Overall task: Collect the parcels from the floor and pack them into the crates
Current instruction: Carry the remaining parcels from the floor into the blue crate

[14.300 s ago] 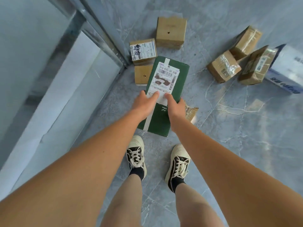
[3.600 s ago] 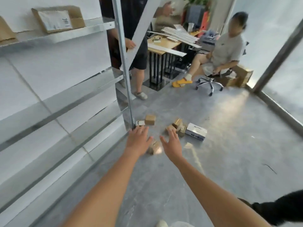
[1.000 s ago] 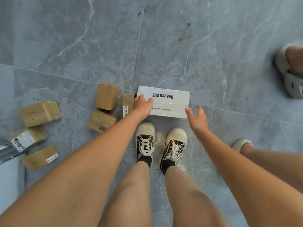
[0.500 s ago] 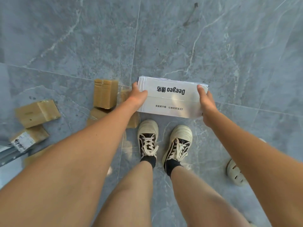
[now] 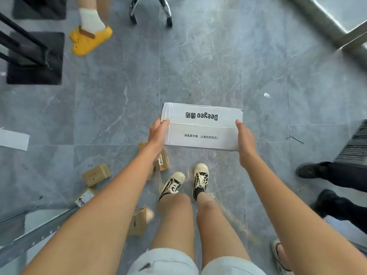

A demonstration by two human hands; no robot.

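Note:
A white box (image 5: 201, 127) printed "Deeyeo" is held level above the grey floor, well off the ground. My left hand (image 5: 158, 133) presses its left end and my right hand (image 5: 245, 139) presses its right end. Several small brown cardboard parcels stay on the floor: one (image 5: 96, 174) at the left, a labelled one (image 5: 85, 197) below it, one (image 5: 163, 160) partly hidden under my left wrist, and one (image 5: 139, 222) beside my left leg. No crate is in view.
A metal shelf frame (image 5: 29, 233) runs along the lower left. A black table base (image 5: 33, 56) and a chair's wheeled legs (image 5: 151, 10) stand at the top. Other people's feet are near: a yellow slipper (image 5: 90, 39) top left, black shoes (image 5: 317, 171) at right.
The white box has risen from the floor between both hands. My view has lifted and swung, so more of the room and other people's feet now show.

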